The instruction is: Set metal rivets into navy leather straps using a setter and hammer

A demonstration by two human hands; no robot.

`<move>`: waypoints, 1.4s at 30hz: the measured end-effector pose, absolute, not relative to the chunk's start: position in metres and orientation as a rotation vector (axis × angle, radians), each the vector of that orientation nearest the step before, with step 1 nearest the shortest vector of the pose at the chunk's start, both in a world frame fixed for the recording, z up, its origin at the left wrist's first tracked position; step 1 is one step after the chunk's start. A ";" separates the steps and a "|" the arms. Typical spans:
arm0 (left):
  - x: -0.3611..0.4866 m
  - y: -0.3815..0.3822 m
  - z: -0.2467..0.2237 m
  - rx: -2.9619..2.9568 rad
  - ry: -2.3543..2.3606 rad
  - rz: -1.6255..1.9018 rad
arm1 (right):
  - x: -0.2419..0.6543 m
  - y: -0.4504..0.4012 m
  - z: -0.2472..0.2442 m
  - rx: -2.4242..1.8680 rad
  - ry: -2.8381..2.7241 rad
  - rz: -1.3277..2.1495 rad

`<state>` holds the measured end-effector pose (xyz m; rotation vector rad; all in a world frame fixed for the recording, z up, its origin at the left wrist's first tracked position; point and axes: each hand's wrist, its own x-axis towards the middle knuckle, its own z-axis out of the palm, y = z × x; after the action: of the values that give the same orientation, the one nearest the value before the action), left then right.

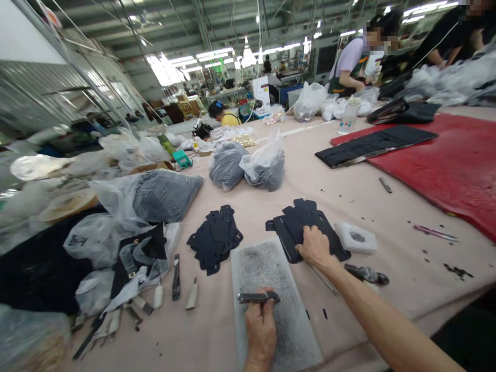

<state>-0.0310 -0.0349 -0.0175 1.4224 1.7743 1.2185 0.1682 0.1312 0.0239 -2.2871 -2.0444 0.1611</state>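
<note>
In my left hand (260,328) a steel punch (259,297) lies crosswise, gripped between thumb and fingers above the pale, grey-smudged cutting slab (284,315). My right hand (315,245) reaches forward to a pile of black cut pieces (306,212). Its fingers are curled down and pinch at a black piece on the near side of the pile; the fingertips are partly hidden. Left of the slab's far end lies a second heap of black cut pieces (215,235), with tabs and small slots. A hammer (367,274) rests under my right forearm's outer side.
Several punches and handled tools (192,294) lie left of the slab. A white block (356,237) sits beside the right pile. Filled plastic bags (263,165) stand farther back. To the right are a pink pen (436,233) and a red sheet (445,160). Other people work beyond.
</note>
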 end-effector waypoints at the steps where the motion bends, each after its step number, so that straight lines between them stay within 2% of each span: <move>1: -0.031 -0.035 -0.018 1.408 1.777 1.231 | 0.165 0.133 0.024 -2.293 -2.033 0.157; 7: -0.029 -0.033 -0.023 1.335 1.785 1.289 | 0.163 0.135 0.027 -2.226 -2.062 0.138; 13: -0.028 -0.033 -0.023 1.324 1.811 1.311 | 0.187 0.137 0.024 -1.976 -1.993 0.477; 15: -0.028 -0.033 -0.021 1.336 1.801 1.302 | 0.195 0.131 0.024 -1.867 -1.813 0.682; 20: -0.025 -0.032 -0.011 1.367 1.779 1.254 | 0.198 0.083 0.028 -1.393 -1.066 1.494; 23: -0.022 -0.030 -0.008 1.396 1.783 1.249 | 0.190 0.048 0.028 -1.338 -0.925 1.683; 30: -0.019 -0.031 -0.005 1.395 1.748 1.248 | 0.179 0.014 0.023 -1.402 -1.015 1.688; 36: -0.020 -0.032 -0.005 1.404 1.725 1.255 | 0.183 0.027 0.039 -1.092 -1.358 1.491; 42: -0.018 -0.032 -0.004 1.403 1.713 1.275 | 0.188 0.025 -0.002 -1.268 -1.591 1.336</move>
<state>-0.0183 -0.0319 -0.0036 1.4026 1.7126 1.2752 0.1881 0.0254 -0.0018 -1.2681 -1.5907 1.3361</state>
